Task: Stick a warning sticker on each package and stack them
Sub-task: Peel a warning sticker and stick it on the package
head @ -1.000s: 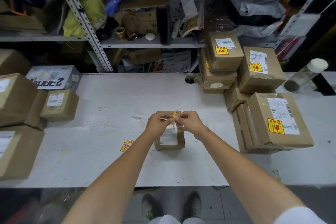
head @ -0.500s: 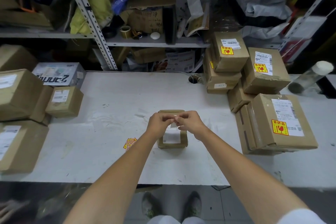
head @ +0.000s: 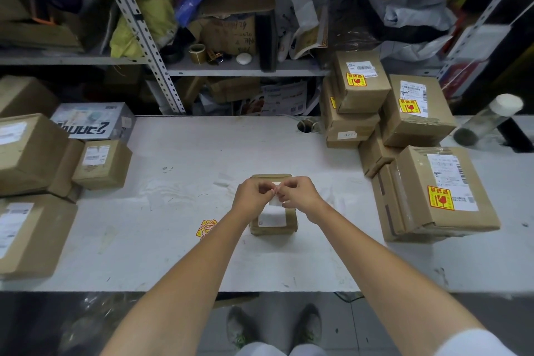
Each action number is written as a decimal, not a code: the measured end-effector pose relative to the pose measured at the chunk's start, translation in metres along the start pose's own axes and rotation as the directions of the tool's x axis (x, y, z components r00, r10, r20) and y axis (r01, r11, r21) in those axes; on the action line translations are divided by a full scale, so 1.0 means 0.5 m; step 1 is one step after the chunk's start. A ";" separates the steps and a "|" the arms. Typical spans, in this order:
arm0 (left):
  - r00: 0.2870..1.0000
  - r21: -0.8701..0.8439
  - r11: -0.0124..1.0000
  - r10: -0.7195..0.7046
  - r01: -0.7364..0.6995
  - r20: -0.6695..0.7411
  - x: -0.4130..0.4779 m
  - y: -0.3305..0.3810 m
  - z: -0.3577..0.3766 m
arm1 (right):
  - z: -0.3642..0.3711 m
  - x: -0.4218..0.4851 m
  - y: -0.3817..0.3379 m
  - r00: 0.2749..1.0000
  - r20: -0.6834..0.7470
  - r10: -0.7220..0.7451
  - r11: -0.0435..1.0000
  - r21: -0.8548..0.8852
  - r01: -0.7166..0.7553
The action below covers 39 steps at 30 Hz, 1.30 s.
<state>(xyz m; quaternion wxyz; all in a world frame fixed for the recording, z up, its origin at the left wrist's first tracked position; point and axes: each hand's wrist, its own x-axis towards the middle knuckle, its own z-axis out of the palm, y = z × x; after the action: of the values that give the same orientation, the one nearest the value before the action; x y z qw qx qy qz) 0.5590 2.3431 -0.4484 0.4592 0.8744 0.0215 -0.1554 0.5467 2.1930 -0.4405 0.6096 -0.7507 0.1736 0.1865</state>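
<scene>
Grip: my left hand and my right hand both pinch one small pale sticker slip, fingertips together | target: small brown cardboard package with white label sits directly beneath them, long axis 12-to-6 | reach: both hands equally near, I judge.

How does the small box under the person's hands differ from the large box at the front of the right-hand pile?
The large box bears a yellow warning sticker beside its label; the small box shows none. The small box stands alone under the left hand and right hand, which pinch a small slip; the large box lies on another carton. Both are brown cardboard with white labels.
</scene>
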 end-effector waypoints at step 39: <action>0.990 -0.392 0.911 -0.086 0.124 0.113 -0.023 0.017 -0.013 | -0.011 0.012 0.026 0.991 -0.122 -0.056 0.990 -0.137 0.039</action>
<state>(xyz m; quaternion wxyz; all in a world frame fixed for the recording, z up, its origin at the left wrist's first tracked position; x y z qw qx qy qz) 0.5511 2.3446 -0.4348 0.6189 0.7520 0.0783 -0.2129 0.5462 2.1847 -0.4533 0.5497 -0.8042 0.1807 0.1357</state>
